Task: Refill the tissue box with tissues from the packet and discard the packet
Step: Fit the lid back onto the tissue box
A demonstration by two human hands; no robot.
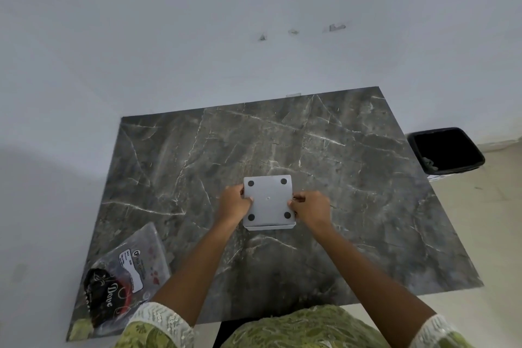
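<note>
Tissue box [268, 202] is upside down on the tabletop [353, 178], roughly mid-tabletop, slightly toward the near edge. Flat grey underside faces up, four dark round feet [250, 183] at the corners, small mark in the centre. A lighter lip of the box shows along its near edge.

Left hand [234, 202] grips the box's left side, fingers curled over the edge, thumb on the underside. Right hand [309, 206] grips the right side the same way, fingertips [299, 197] pinching the edge. Both hands closed on the box, forearms coming in from the bottom of the view. Can't tell if the box is resting on the tabletop or lifted just off it.

Tissue packet [127, 274] lies flat at the near-left corner of the tabletop, well apart from the box. Clear plastic wrap, white label, black and red print at its near end. Can't tell whether it is opened.

Black bin [446, 150] sits on the floor just past the tabletop's right edge, far side, against the wall [169, 37]. Something small and grey lies inside it.

Tabletop is dark grey marble-look with white veins. Wall behind is pale with several chipped patches.
</note>
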